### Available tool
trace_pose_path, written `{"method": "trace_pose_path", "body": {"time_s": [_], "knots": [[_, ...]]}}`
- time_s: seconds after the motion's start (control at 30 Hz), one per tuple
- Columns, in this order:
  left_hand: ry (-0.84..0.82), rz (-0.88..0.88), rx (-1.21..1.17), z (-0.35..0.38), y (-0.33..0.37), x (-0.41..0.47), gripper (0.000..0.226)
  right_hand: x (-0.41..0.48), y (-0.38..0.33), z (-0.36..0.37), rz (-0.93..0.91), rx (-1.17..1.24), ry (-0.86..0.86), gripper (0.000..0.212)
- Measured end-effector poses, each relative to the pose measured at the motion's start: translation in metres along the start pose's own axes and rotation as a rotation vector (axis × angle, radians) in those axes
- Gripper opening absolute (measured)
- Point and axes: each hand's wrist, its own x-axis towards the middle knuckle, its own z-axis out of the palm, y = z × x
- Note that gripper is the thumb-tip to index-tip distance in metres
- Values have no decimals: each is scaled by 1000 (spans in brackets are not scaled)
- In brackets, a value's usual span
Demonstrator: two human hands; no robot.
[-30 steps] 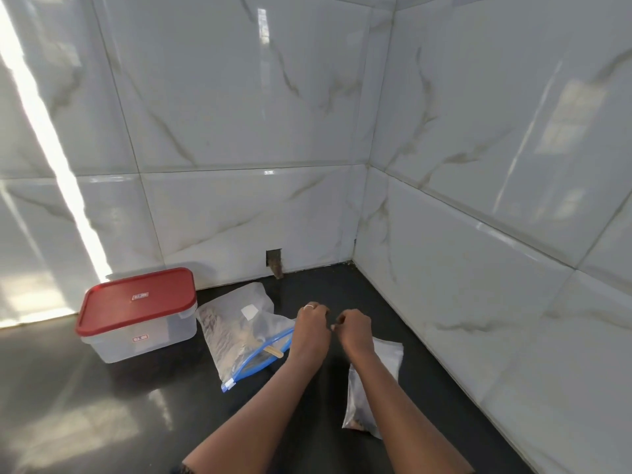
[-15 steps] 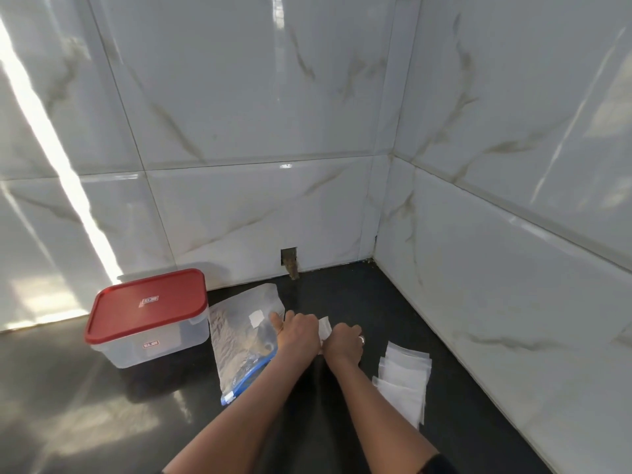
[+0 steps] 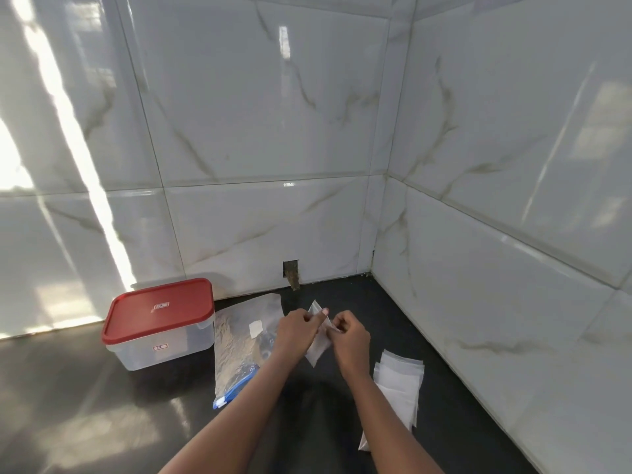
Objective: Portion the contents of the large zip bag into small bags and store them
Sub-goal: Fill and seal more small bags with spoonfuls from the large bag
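Over on the left, a clear box (image 3: 160, 350) with a red lid (image 3: 157, 313) sits on the dark counter (image 3: 85, 415), close to the back wall (image 3: 260, 131). The lid has a small sticker and the front of the box has another, but the writing on both is too small and fuzzy to read. Just right of the box lies the large zip bag (image 3: 236, 343), flat on the counter; I cannot tell if the two touch. Its blue zip end (image 3: 236, 388) points toward the person. Something brown is inside, maybe grain or powder, but it is too blurry to be sure. A white square patch (image 3: 255, 328) on the bag shows no words I can read. The left arm hides the bag's right side. Behind the bag, at the bottom of the back wall, is a small dark hole (image 3: 291, 273). The left hand (image 3: 295, 331) and the right hand (image 3: 349, 336) are raised above the counter, close together. Both pinch one small bag (image 3: 316, 350) near its top with curled fingers, and it hangs tilted between them. I cannot see whether its mouth is open. Right of the right hand, a pile of small bags (image 3: 400, 381) lies on the counter, and the right arm covers part of it. Only a thin strip of counter shows between the pile and the right wall (image 3: 496, 302). A wide shiny stretch of counter shows in front of the box. Both arms are cut off at the bottom edge.
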Motion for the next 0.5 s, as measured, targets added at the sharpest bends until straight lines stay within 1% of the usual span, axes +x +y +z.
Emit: {"method": "trace_pose_path", "body": {"time_s": [0.07, 0.2, 0.3, 0.33, 0.37, 0.43, 0.5], "knots": [[-3, 21, -110, -2, 1, -8, 41, -10, -4, -8, -16, 80, 17, 12], [-24, 39, -250, -2, 3, -26, 25, -30, -6, -18, -28, 216, 30, 21], [-62, 6, -386, -5, 2, -38, 20, -42, -10, -25, -14, 270, 4, 13], [-74, 17, -399, -7, 2, -43, 20, -47, -12, -28, -4, 287, -11, 11], [-87, 36, -394, -8, 2, -47, 20, -49, -12, -30, 7, 283, -17, 13], [-119, 90, -343, -10, 2, -54, 21, -51, -13, -34, 11, 202, -27, 15], [-157, 126, -260, -10, -1, -58, 22, -53, -13, -40, 32, 149, -40, 8]]}}
